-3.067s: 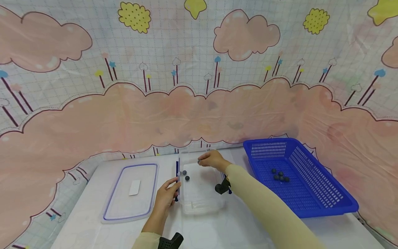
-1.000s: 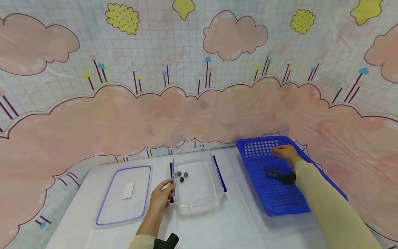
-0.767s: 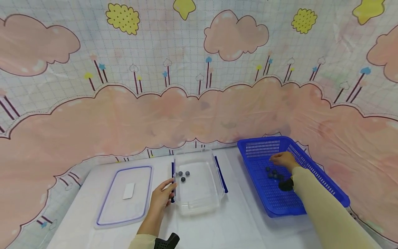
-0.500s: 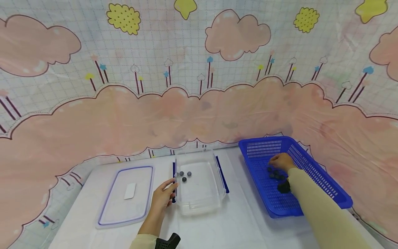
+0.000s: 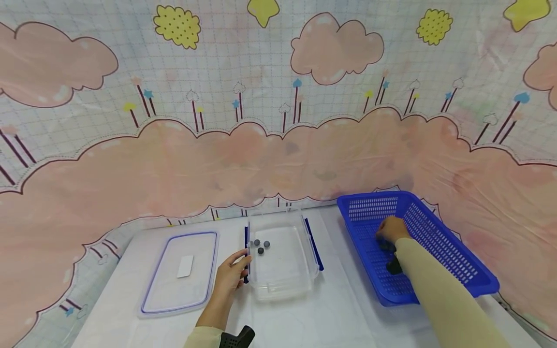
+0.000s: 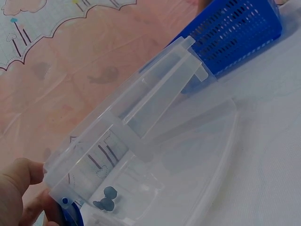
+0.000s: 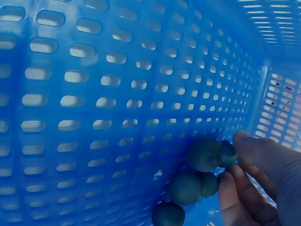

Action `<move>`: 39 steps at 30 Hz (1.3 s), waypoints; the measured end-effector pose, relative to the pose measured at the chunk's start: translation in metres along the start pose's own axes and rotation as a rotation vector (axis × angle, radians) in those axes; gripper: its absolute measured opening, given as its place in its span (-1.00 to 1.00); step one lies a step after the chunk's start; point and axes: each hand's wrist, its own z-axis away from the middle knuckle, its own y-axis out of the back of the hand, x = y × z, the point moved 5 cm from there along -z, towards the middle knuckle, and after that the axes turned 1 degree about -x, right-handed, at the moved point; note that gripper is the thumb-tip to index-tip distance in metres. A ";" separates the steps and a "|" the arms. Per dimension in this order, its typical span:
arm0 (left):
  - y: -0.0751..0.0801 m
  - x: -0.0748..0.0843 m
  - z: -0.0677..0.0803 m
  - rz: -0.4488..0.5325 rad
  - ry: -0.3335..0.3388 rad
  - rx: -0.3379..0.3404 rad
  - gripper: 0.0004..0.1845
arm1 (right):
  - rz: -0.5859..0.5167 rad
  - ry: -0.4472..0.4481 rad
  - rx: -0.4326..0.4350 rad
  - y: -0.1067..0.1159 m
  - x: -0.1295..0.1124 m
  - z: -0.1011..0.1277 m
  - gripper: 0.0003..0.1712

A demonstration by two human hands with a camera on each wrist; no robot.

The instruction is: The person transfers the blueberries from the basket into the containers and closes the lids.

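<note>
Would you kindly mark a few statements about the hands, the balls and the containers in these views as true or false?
1. The right hand is inside the blue basket. True.
2. The clear container holds three dark balls. True.
3. The lid is on the clear container. False: it lies on the table, to its left.
4. The left hand is lifting a ball. False: it rests at the container's left edge.

Two bare hands, long beige sleeves (image 5: 439, 299) to the wrists (close-fitting, plain), a black camera mount (image 5: 237, 337) strapped at each wrist
</note>
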 end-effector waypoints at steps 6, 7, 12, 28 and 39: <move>0.000 0.000 0.001 -0.014 0.003 0.002 -0.53 | 0.071 0.012 0.017 -0.004 0.003 -0.004 -0.89; 0.000 0.000 0.001 -0.012 0.001 0.002 -0.53 | 0.073 0.012 0.021 -0.004 0.004 -0.004 -0.90; 0.000 0.000 0.000 -0.002 -0.015 0.002 -0.53 | 0.063 0.018 0.027 -0.006 0.005 -0.003 -0.93; 0.000 0.000 0.001 -0.008 -0.010 0.007 -0.54 | 0.030 0.076 0.092 0.000 -0.001 0.001 -0.84; 0.001 -0.002 -0.001 -0.011 -0.003 0.001 -0.54 | -0.088 0.088 0.093 0.002 -0.018 0.006 -0.70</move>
